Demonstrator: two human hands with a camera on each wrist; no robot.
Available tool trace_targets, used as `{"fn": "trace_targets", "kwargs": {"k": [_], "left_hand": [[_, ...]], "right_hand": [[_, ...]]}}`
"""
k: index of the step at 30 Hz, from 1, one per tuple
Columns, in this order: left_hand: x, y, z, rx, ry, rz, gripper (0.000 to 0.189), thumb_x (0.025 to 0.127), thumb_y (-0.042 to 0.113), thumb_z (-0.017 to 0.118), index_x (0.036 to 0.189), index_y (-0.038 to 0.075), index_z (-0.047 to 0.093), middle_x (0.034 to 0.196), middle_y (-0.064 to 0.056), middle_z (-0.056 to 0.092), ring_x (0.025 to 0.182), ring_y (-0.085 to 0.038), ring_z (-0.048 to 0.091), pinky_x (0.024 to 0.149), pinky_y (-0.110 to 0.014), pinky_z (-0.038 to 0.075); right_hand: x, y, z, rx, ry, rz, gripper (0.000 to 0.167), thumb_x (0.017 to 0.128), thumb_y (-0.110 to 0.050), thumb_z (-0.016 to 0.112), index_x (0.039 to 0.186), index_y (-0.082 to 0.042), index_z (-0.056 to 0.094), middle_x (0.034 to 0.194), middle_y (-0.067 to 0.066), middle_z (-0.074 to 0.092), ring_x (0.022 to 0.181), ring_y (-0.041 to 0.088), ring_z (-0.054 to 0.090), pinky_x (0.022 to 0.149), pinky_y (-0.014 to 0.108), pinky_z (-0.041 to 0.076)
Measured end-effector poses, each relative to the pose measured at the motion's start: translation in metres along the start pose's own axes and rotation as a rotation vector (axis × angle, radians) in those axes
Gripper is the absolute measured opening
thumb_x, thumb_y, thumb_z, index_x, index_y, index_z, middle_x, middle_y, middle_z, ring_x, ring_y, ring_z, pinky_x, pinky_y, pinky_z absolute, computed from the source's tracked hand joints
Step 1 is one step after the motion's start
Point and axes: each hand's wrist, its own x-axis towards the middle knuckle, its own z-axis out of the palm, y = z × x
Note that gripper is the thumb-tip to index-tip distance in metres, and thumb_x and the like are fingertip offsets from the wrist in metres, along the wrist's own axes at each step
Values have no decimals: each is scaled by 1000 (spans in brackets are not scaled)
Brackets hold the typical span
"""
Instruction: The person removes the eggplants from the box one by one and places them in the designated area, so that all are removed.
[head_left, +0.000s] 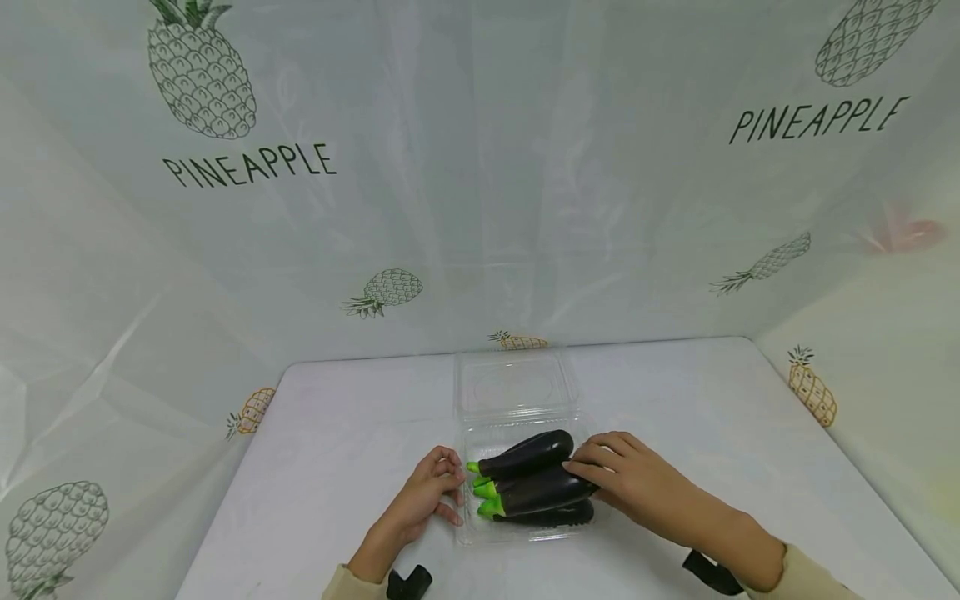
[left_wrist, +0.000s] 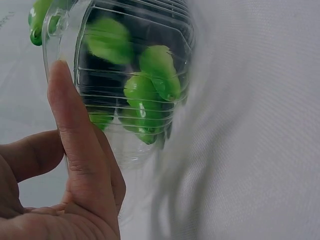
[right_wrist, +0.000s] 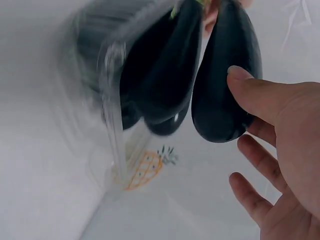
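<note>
Several dark eggplants with bright green stems lie in a hinged clear plastic container (head_left: 517, 537), stems to the left. My right hand (head_left: 630, 475) holds the rounded end of one eggplant (right_wrist: 225, 95), thumb on one side and fingers on the other. That eggplant stands apart from the other eggplants (right_wrist: 170, 75) in the right wrist view and lies uppermost in the head view. At the container's left side, my left hand (head_left: 427, 496) pinches the rim between thumb and fingers. Green stems (left_wrist: 142, 105) show through the ribbed wall in the left wrist view.
The container's clear lid (head_left: 517, 383) lies folded back toward the far edge of the white table (head_left: 337, 433). Behind it hangs a pale curtain (head_left: 525, 167) printed with pineapples. Dark bands (head_left: 408, 583) sit at both wrists.
</note>
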Motion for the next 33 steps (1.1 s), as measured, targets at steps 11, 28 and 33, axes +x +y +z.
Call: {"fn": "trace_targets", "kwargs": {"k": [11,28,33], "left_hand": [[-2,0,0,-9,-2,-6,18,107,4,55,120,0,43,96,-2,53,73,-15,56,50,-27,58],[-3,3,0,-7,-1,-14,17,107,4,54,120,0,44,95,-2,53,72,-15,57,49,-27,58],[-2,2,0,-7,1,-19,17,107,4,53,121,0,43,95,-2,53,72,-15,57,49,-28,58]], "right_hand": [[-13,37,-6,12,74,59,69,63,-10,95,128,-13,72,122,-3,69,111,24,63,92,41,55],[-38,92,-13,15,112,141,61,113,-46,29,123,-7,74,118,4,70,105,28,63,91,36,49],[-48,105,-13,20,93,173,47,109,-41,46,123,-6,74,119,5,70,106,29,63,92,36,48]]}}
